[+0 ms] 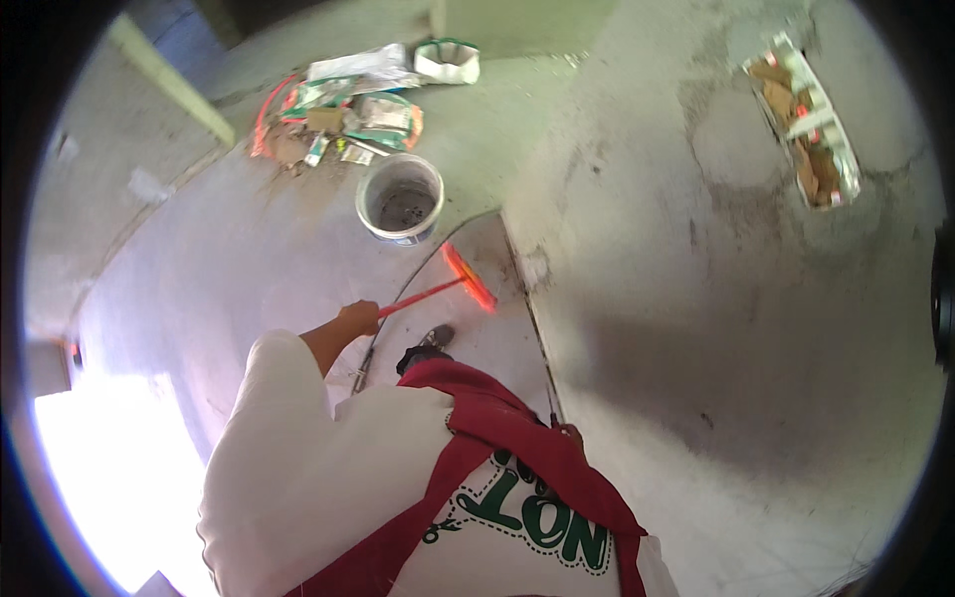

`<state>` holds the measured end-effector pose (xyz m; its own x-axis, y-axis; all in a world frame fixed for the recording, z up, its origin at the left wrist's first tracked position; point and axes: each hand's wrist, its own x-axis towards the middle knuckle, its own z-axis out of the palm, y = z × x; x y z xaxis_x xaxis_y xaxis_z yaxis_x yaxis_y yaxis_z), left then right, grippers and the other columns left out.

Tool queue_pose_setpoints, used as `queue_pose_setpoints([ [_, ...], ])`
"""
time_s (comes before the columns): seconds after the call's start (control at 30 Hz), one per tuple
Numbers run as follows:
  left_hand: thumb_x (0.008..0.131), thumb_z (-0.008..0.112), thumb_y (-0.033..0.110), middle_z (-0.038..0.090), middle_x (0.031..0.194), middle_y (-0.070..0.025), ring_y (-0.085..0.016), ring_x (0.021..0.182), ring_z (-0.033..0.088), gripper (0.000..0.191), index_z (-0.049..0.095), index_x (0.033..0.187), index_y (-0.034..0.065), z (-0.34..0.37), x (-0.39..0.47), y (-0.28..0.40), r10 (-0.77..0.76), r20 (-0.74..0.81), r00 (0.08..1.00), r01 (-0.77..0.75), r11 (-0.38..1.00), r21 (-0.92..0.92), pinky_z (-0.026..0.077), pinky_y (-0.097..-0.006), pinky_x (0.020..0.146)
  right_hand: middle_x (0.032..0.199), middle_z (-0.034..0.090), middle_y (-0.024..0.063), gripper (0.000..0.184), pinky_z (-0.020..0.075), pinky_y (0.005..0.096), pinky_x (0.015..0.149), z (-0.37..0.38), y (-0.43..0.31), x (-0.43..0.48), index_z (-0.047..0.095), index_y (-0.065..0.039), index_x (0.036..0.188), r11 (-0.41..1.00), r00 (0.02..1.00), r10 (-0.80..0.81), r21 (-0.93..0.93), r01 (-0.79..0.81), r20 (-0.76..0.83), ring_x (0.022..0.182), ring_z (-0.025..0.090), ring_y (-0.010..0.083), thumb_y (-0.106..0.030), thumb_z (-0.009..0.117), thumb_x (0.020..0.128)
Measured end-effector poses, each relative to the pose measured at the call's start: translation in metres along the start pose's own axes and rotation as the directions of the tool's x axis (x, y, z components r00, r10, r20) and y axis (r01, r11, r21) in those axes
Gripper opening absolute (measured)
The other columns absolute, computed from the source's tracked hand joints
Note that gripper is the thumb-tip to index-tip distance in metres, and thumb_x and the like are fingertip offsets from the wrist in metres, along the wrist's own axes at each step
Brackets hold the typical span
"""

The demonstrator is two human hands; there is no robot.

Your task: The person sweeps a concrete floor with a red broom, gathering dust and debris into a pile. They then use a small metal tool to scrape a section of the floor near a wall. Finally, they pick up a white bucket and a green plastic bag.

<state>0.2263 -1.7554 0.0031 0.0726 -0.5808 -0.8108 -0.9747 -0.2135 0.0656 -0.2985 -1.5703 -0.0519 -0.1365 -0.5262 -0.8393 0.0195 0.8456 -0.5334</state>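
Note:
My left hand [361, 317] grips the red handle of a broom [468, 277] with an orange-red head. The broom head is slightly blurred and lies over the floor close to the foot of the wall. Down beside my body on the right, my right hand [571, 434] is partly hidden by the red cloth of my clothing. Its fingers are around the dark handle of a thin tool [553, 416], whose kind I cannot make out. A dark shoe [440, 336] of mine stands just below the broom head.
A white plastic bucket [365, 198] with grey residue inside stands ahead. Beyond it lies a heap of bags and scraps [384, 116], with a white bag [455, 66] alongside. A dark cable [406, 282] curves across the floor. Set into the right wall [634, 246] is a box with brown cardboard [817, 123].

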Motion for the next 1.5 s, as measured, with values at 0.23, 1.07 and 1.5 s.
queue_pose_setpoints([
  [0.23,0.070,0.054,0.016,0.062,0.082,-0.0175,-0.031,0.076,0.062,0.022,0.063,0.082,-0.0003,0.180,-0.100,0.035,-0.036,-0.068,0.997,0.018,0.968,-0.249,0.050,-0.0418,0.068,0.081,0.060,0.0127,0.032,0.0473,0.0307,0.052,-0.079,-0.064,0.013,0.046,-0.002,0.101,0.871,0.983,-0.006,-0.481,0.094,0.181,0.060,0.058,0.0180,-0.011,0.062,0.075],
  [1.07,0.072,0.046,0.012,0.060,0.088,-0.0237,-0.038,0.086,0.057,0.034,0.051,0.104,0.0034,0.389,-0.225,0.174,-0.444,0.137,0.885,0.338,0.412,-0.846,0.046,-0.0467,0.076,0.066,0.055,0.0053,0.027,0.0406,0.0241,0.038,0.013,-0.016,0.039,0.047,-0.011,0.101,0.832,0.907,0.268,-0.553,-0.048,0.324,0.047,0.050,0.0119,-0.009,0.058,0.076],
  [1.5,0.070,0.043,0.005,0.060,0.084,-0.0232,-0.033,0.063,0.061,0.045,0.046,0.115,0.0068,0.388,-0.202,0.147,-0.310,0.461,0.831,0.525,0.167,-0.835,0.051,-0.0392,0.049,0.054,0.050,0.0039,0.027,0.0309,0.0234,0.028,-0.006,0.025,0.093,0.049,-0.008,0.096,0.764,0.989,0.135,-0.643,-0.061,0.066,0.033,0.040,0.0097,-0.032,0.052,0.085],
])
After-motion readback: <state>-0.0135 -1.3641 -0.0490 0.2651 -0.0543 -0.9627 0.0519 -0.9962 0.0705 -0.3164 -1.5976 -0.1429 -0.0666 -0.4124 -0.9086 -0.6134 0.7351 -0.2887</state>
